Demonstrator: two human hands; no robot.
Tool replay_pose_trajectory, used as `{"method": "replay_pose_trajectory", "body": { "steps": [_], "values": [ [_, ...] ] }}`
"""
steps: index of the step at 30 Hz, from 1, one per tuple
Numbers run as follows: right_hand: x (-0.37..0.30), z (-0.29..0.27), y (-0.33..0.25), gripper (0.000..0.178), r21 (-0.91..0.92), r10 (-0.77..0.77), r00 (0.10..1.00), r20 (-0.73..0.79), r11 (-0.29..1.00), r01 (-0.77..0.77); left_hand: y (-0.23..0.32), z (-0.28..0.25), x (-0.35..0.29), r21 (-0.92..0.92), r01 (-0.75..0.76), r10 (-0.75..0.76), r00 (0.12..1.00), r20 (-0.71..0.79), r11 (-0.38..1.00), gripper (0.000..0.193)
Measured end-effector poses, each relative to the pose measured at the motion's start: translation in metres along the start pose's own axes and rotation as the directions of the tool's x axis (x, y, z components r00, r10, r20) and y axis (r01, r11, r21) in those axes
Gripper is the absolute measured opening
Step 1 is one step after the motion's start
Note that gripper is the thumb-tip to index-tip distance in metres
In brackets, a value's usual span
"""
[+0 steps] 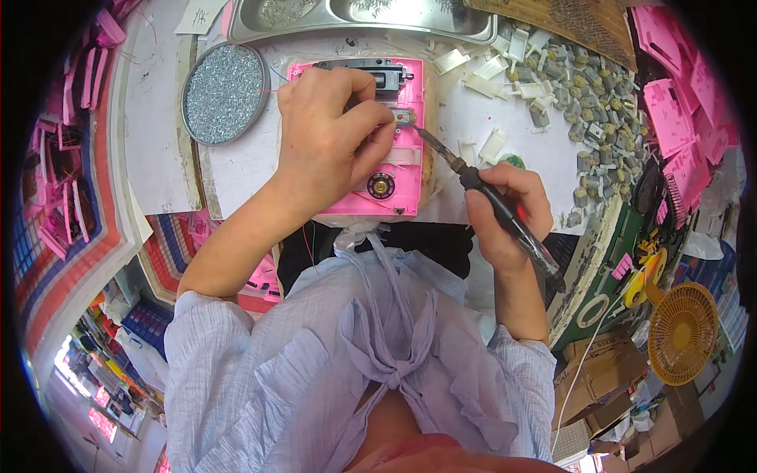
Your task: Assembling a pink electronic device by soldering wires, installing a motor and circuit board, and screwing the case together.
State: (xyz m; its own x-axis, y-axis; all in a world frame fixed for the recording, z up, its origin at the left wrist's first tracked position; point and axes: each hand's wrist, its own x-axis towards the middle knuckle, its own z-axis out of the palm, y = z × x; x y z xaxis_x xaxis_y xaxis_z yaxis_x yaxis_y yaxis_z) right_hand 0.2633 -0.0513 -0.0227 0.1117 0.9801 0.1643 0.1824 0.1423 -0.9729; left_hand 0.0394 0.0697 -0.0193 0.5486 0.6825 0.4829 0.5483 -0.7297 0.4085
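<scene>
A pink plastic casing [406, 202] lies on the white-topped table in front of me. Fitted in it are a black part [382, 79] at the far end, a small motor [405, 117] and a round speaker-like disc [381, 186]. My left hand [327, 130] rests over the casing, thumb and fingertips pinched beside the motor. A thin red wire [270, 91] runs out from this hand's left side; what the fingertips grip is hidden. In my right hand [495, 240] is a black-handled soldering iron [505, 213], its tip at the motor's right end.
A round dish of small metal screws [226, 93] stands left of the casing. Many small motors [603, 126] and white plastic holders [494, 146] lie to the right. A metal tray [363, 30] sits at the back. Pink parts are stacked at both sides; a yellow fan [683, 333] is lower right.
</scene>
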Motion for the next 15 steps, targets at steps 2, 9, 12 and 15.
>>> {"method": "replay_pose_trajectory", "body": {
  "steps": [2, 9, 12, 15],
  "values": [
    [0.0004, -0.0001, 0.0004, 0.028, -0.014, -0.027, 1.000, 0.010, 1.000, 0.027, 0.0005, 0.0002, 0.0003, 0.002, -0.001, 0.001, 1.000, -0.001, 1.000, 0.015],
    [-0.0020, -0.0054, 0.0045, 0.031, 0.017, -0.063, 0.997, -0.053, 0.998, 0.064, 0.0009, 0.0002, 0.0000, 0.000, -0.003, 0.003, 1.000, -0.005, 1.000, 0.015],
    [-0.0035, -0.0068, 0.0020, 0.031, 0.021, -0.042, 0.998, -0.056, 0.999, 0.043, 0.0009, -0.0003, -0.0001, 0.002, -0.006, 0.006, 1.000, -0.005, 1.000, 0.015],
    [-0.0036, -0.0067, 0.0016, 0.031, 0.034, -0.027, 0.998, -0.064, 0.999, 0.029, 0.0008, -0.0002, 0.0000, 0.006, -0.013, 0.013, 1.000, -0.005, 1.000, 0.015]
  ]
}}
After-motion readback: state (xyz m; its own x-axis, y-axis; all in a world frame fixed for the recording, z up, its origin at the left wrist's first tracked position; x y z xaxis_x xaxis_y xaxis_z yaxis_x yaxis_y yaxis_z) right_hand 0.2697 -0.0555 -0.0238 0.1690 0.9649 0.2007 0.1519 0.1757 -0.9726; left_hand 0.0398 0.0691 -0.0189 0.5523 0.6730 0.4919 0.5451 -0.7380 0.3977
